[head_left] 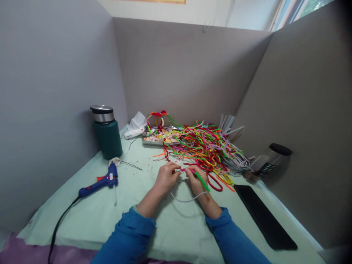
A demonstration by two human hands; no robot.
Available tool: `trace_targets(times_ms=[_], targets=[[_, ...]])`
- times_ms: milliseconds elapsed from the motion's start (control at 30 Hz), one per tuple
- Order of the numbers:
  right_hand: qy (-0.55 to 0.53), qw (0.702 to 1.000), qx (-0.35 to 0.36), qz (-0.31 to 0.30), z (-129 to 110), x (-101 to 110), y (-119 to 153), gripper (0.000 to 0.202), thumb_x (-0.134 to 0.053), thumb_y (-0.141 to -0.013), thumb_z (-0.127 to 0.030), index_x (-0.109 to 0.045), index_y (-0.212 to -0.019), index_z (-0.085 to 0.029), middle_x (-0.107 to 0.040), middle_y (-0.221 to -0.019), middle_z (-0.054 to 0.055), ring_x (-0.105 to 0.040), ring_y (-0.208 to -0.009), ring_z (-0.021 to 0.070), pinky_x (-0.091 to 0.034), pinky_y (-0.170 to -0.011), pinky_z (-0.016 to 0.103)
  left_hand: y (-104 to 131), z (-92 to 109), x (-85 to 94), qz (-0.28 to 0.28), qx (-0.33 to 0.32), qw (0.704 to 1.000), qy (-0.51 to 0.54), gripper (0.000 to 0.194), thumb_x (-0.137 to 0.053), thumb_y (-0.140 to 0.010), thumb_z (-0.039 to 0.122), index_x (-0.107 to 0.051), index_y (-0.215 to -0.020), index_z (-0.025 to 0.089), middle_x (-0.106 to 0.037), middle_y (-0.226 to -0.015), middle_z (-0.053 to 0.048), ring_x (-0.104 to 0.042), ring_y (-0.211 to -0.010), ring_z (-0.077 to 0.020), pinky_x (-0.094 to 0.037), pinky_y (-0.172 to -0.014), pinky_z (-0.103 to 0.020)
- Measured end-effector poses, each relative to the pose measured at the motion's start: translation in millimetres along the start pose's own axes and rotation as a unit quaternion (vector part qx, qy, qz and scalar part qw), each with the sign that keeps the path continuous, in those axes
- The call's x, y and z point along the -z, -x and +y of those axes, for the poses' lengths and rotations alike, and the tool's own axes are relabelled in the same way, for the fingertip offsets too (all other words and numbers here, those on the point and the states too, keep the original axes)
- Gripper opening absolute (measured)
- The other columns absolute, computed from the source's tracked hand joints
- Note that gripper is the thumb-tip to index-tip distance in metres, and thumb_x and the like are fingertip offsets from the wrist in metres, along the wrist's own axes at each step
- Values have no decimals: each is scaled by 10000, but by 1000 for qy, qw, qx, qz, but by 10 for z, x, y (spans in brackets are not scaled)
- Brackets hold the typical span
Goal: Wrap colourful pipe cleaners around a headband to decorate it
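The pink-and-green fuzzy strip [202, 182] is between my two hands, low over the pale green cloth [123, 223] and in front of the big heap of coloured pipe cleaners [203, 143]. My left hand [166, 178] has its thumb and fingertips drawn together at the pink end; my right hand [193, 185] pinches the pink part just beside them, so the two sets of fingertips nearly meet. The green part lies across the back of my right hand, slanting down toward the wrist; I cannot tell whether pink and green are a single length. A thin pale wire [186, 201] bows below my hands, one end near my right wrist, and I cannot make out whether it joins what I hold. Well off to my left a blue glue gun [100, 183] lies with a small red light showing, and a dark green flask [107, 138] stands upright behind it. Beyond my hands a metal tray [158, 143] of small pieces sits against the heap, with colourful hoops [158, 114] at its back. A black slab [264, 216] lies flat to my right.
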State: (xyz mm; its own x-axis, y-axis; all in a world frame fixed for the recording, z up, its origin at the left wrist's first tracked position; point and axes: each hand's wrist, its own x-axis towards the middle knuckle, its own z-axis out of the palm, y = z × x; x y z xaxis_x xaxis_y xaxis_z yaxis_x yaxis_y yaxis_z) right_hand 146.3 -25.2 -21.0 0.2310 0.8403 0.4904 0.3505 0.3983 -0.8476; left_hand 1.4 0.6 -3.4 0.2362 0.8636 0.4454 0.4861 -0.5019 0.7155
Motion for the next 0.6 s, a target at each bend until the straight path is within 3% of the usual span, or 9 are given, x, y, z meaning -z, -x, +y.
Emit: trace_targets(times_ms=[267,467,600], targets=[[-8,1000,-5,-17,-54,29,22,197,-577,-803,-358,-629,-743,-178,-592,-630,7,-546,-581,145,-439,-539,250,-12,31,13,-47,11,999,-3,188,-538,-797,181,-723,-831,169,-681,-827,-60,-590,-759,-145,-420,-710,-237],[-11,1000,5,-23,-67,28,31,201,-570,-807,-358,-627,-752,-174,-603,-651,15,-538,-599,146,-436,-540,246,-23,53,7,-94,119,985,87,227,-499,-802,251,-685,-741,135,-562,-512,-2,-502,-532,-113,-358,-541,-211],[-22,999,-6,-27,-26,20,43,206,-566,-810,-370,-615,-745,-180,-609,-652,12,-544,-586,144,-430,-516,240,-19,25,-16,-140,203,945,214,217,-491,-795,304,-593,-717,129,-434,-409,48,-360,-359,-72,-257,-408,-199]])
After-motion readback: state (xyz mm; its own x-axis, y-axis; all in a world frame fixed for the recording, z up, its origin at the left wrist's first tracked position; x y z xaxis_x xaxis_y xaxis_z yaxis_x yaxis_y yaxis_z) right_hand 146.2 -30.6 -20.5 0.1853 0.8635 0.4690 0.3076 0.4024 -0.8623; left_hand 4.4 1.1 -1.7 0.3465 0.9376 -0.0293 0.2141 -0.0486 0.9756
